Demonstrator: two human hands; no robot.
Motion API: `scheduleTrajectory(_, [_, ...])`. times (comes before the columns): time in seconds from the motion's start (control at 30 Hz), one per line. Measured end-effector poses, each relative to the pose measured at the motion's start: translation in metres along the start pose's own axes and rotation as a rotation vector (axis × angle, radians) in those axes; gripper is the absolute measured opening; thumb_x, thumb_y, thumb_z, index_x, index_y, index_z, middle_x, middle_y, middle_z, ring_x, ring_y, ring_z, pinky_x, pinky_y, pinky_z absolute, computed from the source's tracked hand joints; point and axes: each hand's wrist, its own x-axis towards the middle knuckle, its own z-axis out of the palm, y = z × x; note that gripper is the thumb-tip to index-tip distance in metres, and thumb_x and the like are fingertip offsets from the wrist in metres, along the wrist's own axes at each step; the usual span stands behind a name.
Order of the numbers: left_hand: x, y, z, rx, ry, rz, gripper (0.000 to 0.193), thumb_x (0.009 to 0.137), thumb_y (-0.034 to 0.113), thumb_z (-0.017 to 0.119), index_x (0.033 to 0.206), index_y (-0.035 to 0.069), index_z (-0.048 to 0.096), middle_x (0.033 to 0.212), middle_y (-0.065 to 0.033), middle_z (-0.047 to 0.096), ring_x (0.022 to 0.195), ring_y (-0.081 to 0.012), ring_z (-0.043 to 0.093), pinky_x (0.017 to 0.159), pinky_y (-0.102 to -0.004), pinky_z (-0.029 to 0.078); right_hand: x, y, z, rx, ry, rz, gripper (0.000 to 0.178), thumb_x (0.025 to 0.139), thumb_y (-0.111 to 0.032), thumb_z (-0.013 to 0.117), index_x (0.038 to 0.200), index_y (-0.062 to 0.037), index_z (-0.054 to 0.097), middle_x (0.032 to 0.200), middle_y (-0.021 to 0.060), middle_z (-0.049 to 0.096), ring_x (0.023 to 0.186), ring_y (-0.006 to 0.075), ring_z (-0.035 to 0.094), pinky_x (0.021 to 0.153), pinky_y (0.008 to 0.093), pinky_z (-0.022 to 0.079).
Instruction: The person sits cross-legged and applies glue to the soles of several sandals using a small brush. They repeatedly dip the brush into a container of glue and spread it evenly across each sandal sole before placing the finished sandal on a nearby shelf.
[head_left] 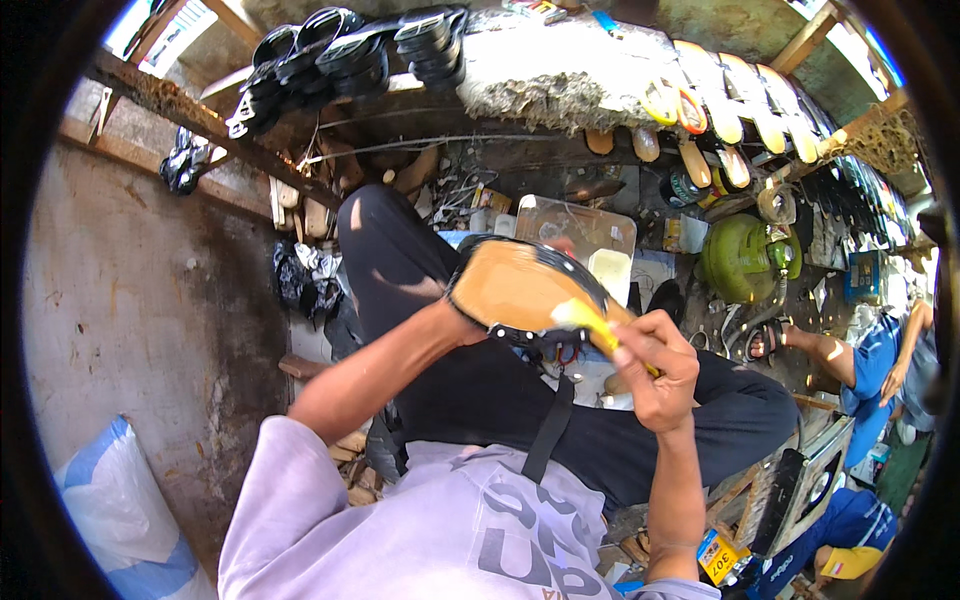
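Note:
A sandal (520,285) with a tan sole and black, studded straps is held over my lap, sole side up. My left hand (462,322) grips it from the left edge, with most of the fingers hidden beneath it. My right hand (660,370) is closed around the handle of a small yellow brush (597,322). The pale brush head, smeared by motion, lies over the sole near its right end. Whether the bristles touch the sole I cannot tell.
Beyond my knees stands a clear plastic box (575,222) with a pale tub (610,268). A green gas cylinder (745,258) is at the right. Black sandals (430,45) and tan soles (715,95) line the shelf. Another person's leg (825,355) shows at far right.

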Motion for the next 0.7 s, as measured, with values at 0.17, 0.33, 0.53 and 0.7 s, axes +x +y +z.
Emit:
scheduleTrajectory(0.17, [0.004, -0.01, 0.016, -0.588, 0.297, 0.213, 0.075, 0.1, 0.024, 0.058, 0.159, 0.01, 0.014, 0.129, -0.0214, 0.062, 0.115, -0.0301, 0.065, 0.099, -0.0408, 0.054, -0.011, 0.008, 0.034, -0.26, 0.314, 0.135, 0.029, 0.091, -0.003, 0.067, 0.12, -0.0018, 0.071, 0.087, 0.0063, 0.055, 0.069, 0.0129, 0.052, 0.06, 0.0245, 0.042])
scheduleTrajectory(0.33, [0.002, -0.025, 0.04, -0.048, 0.56, 0.248, 0.087, 0.096, 0.025, 0.067, 0.158, 0.013, 0.008, 0.133, -0.0223, 0.058, 0.115, -0.0297, 0.064, 0.096, -0.0374, 0.056, -0.035, -0.02, 0.076, -0.273, 0.065, -0.125, 0.033, 0.085, 0.003, 0.071, 0.117, -0.0053, 0.073, 0.084, 0.0095, 0.052, 0.062, 0.0167, 0.053, 0.055, 0.0282, 0.044])
scheduleTrajectory(0.53, [-0.007, -0.025, 0.042, -0.237, 0.58, 0.267, 0.096, 0.088, 0.015, 0.075, 0.159, 0.013, 0.011, 0.131, -0.0201, 0.06, 0.113, -0.0276, 0.065, 0.095, -0.0379, 0.056, -0.023, -0.006, 0.067, -0.062, 0.189, 0.163, 0.029, 0.087, 0.001, 0.07, 0.115, -0.0038, 0.074, 0.084, 0.0098, 0.057, 0.064, 0.0158, 0.055, 0.057, 0.0273, 0.045])
scheduleTrajectory(0.7, [-0.01, -0.024, 0.04, -0.432, 0.562, 0.326, 0.089, 0.088, 0.012, 0.074, 0.158, 0.01, 0.018, 0.121, -0.0122, 0.061, 0.111, -0.0229, 0.064, 0.102, -0.0363, 0.051, 0.001, 0.04, 0.038, -0.207, 0.463, 0.231, 0.027, 0.089, 0.0, 0.068, 0.115, -0.0014, 0.073, 0.083, 0.0108, 0.059, 0.068, 0.017, 0.057, 0.06, 0.0292, 0.045])
